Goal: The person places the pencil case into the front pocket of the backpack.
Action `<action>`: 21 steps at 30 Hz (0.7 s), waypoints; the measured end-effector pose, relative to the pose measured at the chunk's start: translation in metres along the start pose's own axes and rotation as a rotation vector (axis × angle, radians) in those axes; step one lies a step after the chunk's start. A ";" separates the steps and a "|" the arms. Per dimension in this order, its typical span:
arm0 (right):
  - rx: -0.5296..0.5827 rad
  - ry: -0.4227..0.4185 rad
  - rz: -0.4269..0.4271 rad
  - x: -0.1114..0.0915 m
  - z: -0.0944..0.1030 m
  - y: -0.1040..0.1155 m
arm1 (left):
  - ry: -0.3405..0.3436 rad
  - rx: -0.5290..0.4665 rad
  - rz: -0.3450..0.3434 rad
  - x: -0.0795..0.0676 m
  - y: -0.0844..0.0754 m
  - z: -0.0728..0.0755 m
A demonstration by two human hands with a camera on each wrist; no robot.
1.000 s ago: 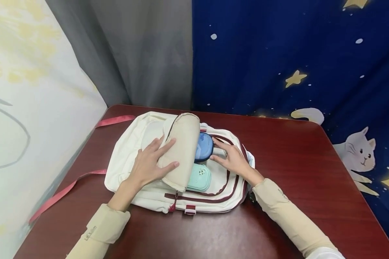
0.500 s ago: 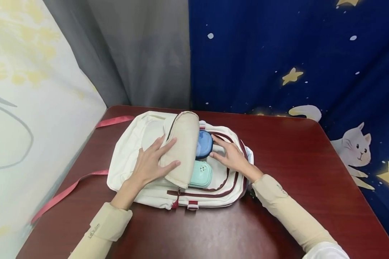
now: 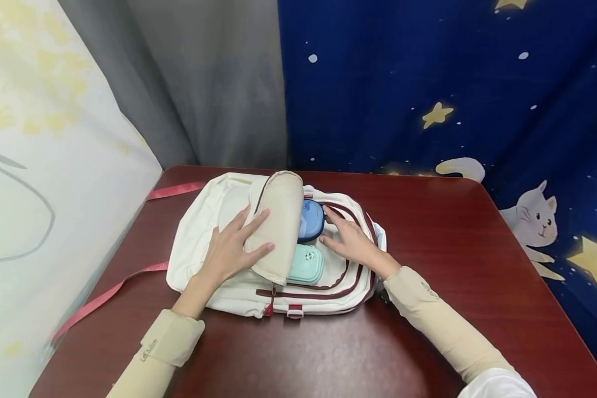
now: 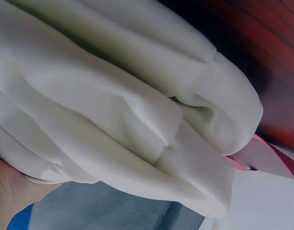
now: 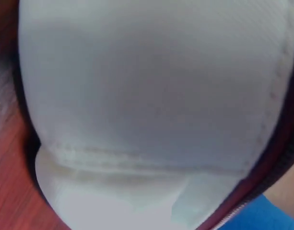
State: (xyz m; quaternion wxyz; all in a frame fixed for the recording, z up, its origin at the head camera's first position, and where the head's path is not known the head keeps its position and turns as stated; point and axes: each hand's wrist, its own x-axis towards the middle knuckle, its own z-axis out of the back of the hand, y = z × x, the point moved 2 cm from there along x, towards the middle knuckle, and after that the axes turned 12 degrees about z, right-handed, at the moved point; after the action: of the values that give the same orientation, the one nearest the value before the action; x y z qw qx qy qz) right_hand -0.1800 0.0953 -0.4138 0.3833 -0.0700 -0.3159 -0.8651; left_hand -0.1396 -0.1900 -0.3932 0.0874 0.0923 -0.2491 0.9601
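A white backpack (image 3: 194, 243) with dark red trim lies on the table in the head view. Its beige flap (image 3: 278, 232) is folded back, and my left hand (image 3: 234, 243) rests on it with spread fingers. Partly under the flap sits a round blue zip case (image 3: 310, 220). At the case's right edge is my right hand (image 3: 350, 240), index finger and thumb apart and touching the rim. Nearer to me, a mint green case (image 3: 307, 264) lies beside the blue one. White fabric (image 4: 113, 110) fills most of the left wrist view, with part of the left hand at its lower left.
The dark red wooden table (image 3: 428, 232) extends right and in front of the backpack. Pink straps (image 3: 114, 290) trail to the left. A zipper pull (image 3: 268, 308) hangs at the near side. Grey and blue curtains (image 3: 219, 83) stand behind the table.
The head view has shifted slightly, moving the scene a little left. Both hands, the flap and the two cases keep nearly the same places relative to the backpack.
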 end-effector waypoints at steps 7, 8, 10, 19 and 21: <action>-0.008 -0.005 0.001 -0.011 0.016 0.003 | -0.031 -0.010 -0.010 -0.001 -0.011 -0.007; -0.005 -0.017 0.000 -0.013 0.019 0.003 | -0.045 -0.024 -0.009 -0.002 -0.013 -0.007; 0.002 -0.039 -0.006 -0.017 0.024 0.003 | -0.066 -0.047 -0.016 -0.004 -0.016 -0.009; 0.055 -0.349 -0.038 -0.028 0.058 0.007 | -0.045 -0.052 -0.030 -0.008 -0.027 -0.016; 0.042 -0.427 0.019 -0.024 0.071 0.017 | -0.029 -0.042 -0.010 -0.007 -0.030 -0.018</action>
State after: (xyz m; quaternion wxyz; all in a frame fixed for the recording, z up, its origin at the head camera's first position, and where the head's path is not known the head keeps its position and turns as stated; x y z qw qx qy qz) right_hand -0.1597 0.1443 -0.3581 0.3174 -0.2466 -0.4070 -0.8202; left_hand -0.1289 -0.1556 -0.3964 0.0906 0.1054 -0.2700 0.9528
